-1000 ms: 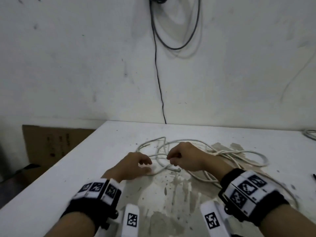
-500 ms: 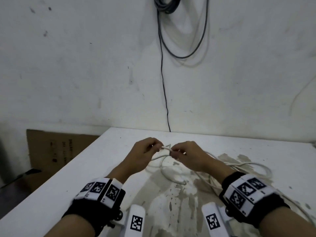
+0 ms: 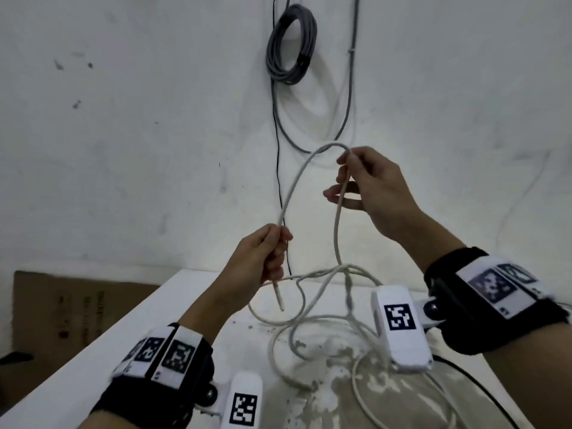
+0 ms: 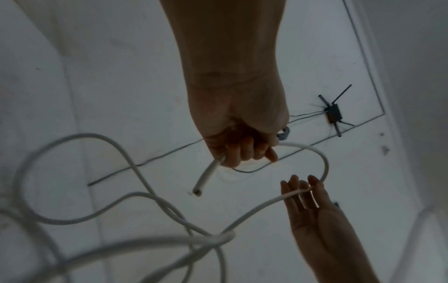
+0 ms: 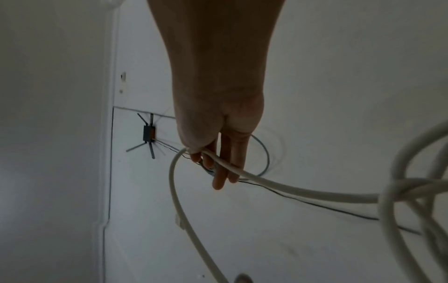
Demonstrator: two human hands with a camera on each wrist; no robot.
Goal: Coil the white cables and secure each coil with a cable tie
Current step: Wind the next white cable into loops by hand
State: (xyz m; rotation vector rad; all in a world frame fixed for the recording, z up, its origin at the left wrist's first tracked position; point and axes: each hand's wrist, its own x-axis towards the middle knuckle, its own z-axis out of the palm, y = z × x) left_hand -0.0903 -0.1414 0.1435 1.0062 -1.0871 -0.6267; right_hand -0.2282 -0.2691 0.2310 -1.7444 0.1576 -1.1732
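Observation:
A long white cable (image 3: 335,233) is lifted off the white table (image 3: 123,351), and its loose loops trail down onto the stained top. My left hand (image 3: 275,243) grips the cable in a fist near its cut end (image 3: 280,301), which hangs below the fist. My right hand (image 3: 343,178) is higher and to the right. It pinches the cable between thumb and forefinger, and the other fingers are extended. Between the hands the cable arcs in one open loop. The left wrist view shows the left hand (image 4: 242,153) round the cable (image 4: 324,164). The right wrist view shows my right hand (image 5: 218,164) holding the cable (image 5: 290,189). I see no cable tie.
A grey cable coil (image 3: 291,44) hangs on the wall ahead, with a thin black wire (image 3: 277,150) running down from it. Cardboard (image 3: 62,305) leans beside the table's left edge. A black cord (image 3: 470,379) crosses the table at the right. A small black device (image 4: 333,113) is fixed to the wall.
Both hands have risen from the table with the cable. The right hand has gone up and right, drawing out a loop. The view has tilted upward.

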